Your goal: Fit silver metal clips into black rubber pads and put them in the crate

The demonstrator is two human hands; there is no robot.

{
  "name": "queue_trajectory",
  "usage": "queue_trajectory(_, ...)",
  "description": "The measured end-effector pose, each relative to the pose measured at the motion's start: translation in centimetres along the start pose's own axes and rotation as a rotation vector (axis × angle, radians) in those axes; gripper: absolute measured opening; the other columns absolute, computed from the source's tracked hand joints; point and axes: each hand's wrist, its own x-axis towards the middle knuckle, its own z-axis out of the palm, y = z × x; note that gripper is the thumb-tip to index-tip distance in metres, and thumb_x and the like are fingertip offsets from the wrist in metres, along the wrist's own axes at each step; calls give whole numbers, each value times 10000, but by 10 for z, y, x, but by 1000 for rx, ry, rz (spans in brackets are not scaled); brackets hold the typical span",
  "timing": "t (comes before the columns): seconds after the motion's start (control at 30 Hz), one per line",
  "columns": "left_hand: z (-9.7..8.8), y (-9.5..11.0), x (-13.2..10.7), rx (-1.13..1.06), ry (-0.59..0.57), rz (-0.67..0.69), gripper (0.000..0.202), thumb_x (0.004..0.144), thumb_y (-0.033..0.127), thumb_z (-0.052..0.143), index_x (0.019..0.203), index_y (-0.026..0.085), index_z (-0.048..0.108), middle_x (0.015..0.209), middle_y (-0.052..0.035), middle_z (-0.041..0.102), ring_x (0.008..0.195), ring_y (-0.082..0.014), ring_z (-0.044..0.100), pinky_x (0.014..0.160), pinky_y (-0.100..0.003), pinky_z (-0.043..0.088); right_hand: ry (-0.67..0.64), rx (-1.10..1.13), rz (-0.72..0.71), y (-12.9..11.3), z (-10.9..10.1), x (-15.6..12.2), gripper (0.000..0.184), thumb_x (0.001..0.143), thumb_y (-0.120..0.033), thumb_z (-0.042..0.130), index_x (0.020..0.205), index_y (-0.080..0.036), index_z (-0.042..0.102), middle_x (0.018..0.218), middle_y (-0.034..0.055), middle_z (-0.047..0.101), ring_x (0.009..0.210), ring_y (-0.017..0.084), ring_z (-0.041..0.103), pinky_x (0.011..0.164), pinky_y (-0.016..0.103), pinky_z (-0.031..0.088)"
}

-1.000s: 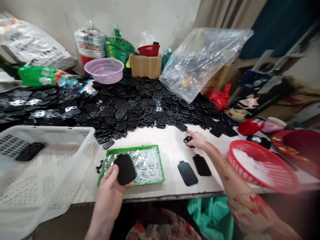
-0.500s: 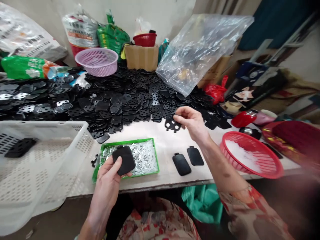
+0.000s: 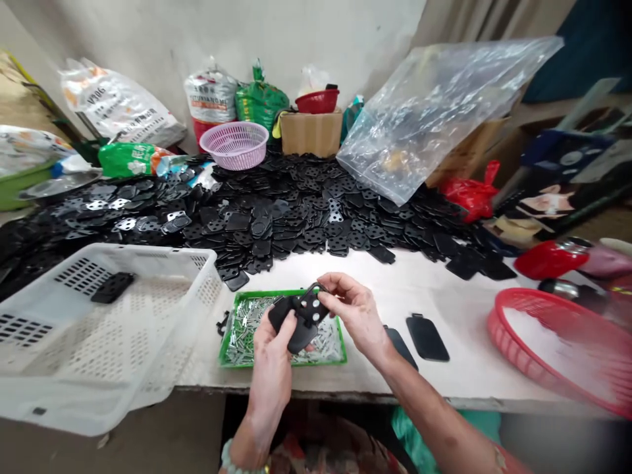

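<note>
My left hand [image 3: 272, 362] grips a smooth black plate [image 3: 302, 338], thumb on top. Between the thumb and fingers of my right hand [image 3: 353, 315] is a black plate with round holes [image 3: 313, 307]. The holed plate lies against or over the smooth one; whether they are joined I cannot tell. Both hands are above a shallow green tray [image 3: 223, 357] of small silvery metal pieces [image 3: 247, 324]. Beside my right forearm two more smooth black plates lie on the table, one in full view [image 3: 427, 338] and one partly hidden [image 3: 401, 347] by the arm.
A wide heap of black plates [image 3: 296, 197] covers the back of the table. On the left stands a white perforated crate [image 3: 162, 309] with black pieces [image 3: 112, 288] inside. To the right is a red basket [image 3: 513, 329] holding something white. A purple basket [image 3: 234, 146] sits behind the heap.
My right hand has brought the holed plate from the heap's edge down and across to the smooth plate in my left hand. The view has shifted, so the table appears farther right.
</note>
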Motion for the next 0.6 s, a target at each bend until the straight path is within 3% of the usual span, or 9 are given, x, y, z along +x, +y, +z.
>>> queue_trajectory(0.07,-4,0,3,-12,13,0,319,824,378,691,1080,192,651,1086,-67,668,813,-170,645,563,-227,543,-29,45,63,4,0,-1,343,717,-267,742,1047,-190,688,783,-21,574,629,108,514,498,204,407)
queue_trajectory(0.13,-6,-1,4,-51,19,-28,344,847,409,660,1120,199,645,1160,-81,653,888,-192,651,626,-260,565,15,137,74,10,1,-1,311,718,-265,741,1015,-186,691,799,-16,588,670,111,544,550,204,432)
queue_trajectory(0.27,-6,-7,1,-99,22,-93,368,843,392,672,1156,200,642,1204,-98,636,931,-211,648,674,-295,578,149,273,15,16,6,1,189,721,-240,757,867,-179,653,775,-25,608,690,99,565,653,205,449)
queue_trajectory(0.37,-4,-10,-3,-106,15,-130,401,825,371,695,1176,187,638,1239,-119,617,932,-225,649,678,-318,584,190,283,-59,17,10,1,203,734,-233,756,887,-183,634,801,-21,608,713,103,565,678,209,457)
queue_trajectory(0.5,-3,-10,-3,-105,-7,-131,385,831,368,687,1166,183,643,1218,-120,631,957,-238,645,695,-325,581,151,193,-89,20,15,-1,330,779,-222,706,1094,-224,609,875,-17,601,758,126,605,723,252,488)
queue_trajectory(0.6,-5,-7,-1,-94,-41,-100,328,839,344,683,1124,184,651,1184,-103,649,978,-234,640,724,-316,571,145,-27,-165,22,16,-6,172,816,-192,659,986,-211,642,818,-17,575,733,128,586,688,249,489)
